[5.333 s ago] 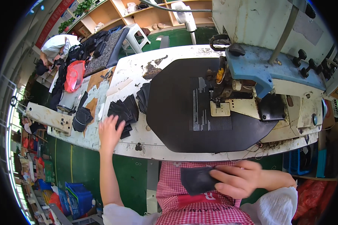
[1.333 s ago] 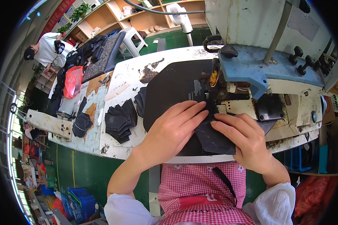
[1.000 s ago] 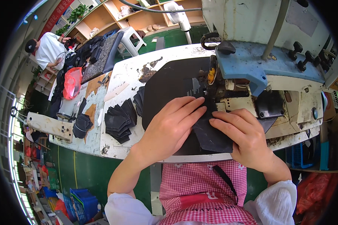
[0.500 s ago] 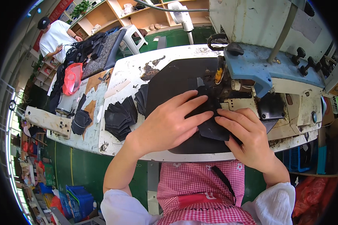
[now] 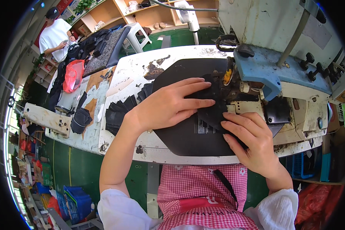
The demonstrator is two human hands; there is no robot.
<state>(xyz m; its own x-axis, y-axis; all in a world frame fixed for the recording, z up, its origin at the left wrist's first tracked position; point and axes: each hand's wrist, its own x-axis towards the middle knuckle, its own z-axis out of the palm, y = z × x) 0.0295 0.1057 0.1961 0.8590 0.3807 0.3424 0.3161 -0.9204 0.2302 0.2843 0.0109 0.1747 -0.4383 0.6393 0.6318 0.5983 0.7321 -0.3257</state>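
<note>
A small black flat piece (image 5: 211,114) lies on a large black plate (image 5: 188,143), close to the sewing machine's needle area (image 5: 230,89). Across its far left part my left hand (image 5: 170,102) rests with fingers stretched out and apart. My right hand (image 5: 251,136) touches the piece's right edge, its fingers bent but spaced. Beneath the piece's near edge a grey striped patch (image 5: 205,127) shows on the plate. Fanned black pieces (image 5: 118,115) lie on the white table left of my left forearm. My hands and the machine hide some of the piece's outline.
The machine's blue arm (image 5: 262,65) and a black metal block (image 5: 276,111) stand at the right. A pale machine arm (image 5: 46,117) and a bundle of black pieces (image 5: 81,119) are at the left. Beyond a red bag (image 5: 73,74) stands another person (image 5: 55,36).
The small black piece has turned and shifted away from me, uncovering the striped patch on the plate. My left hand has moved slightly away and left; my right hand stays near the piece's right edge.
</note>
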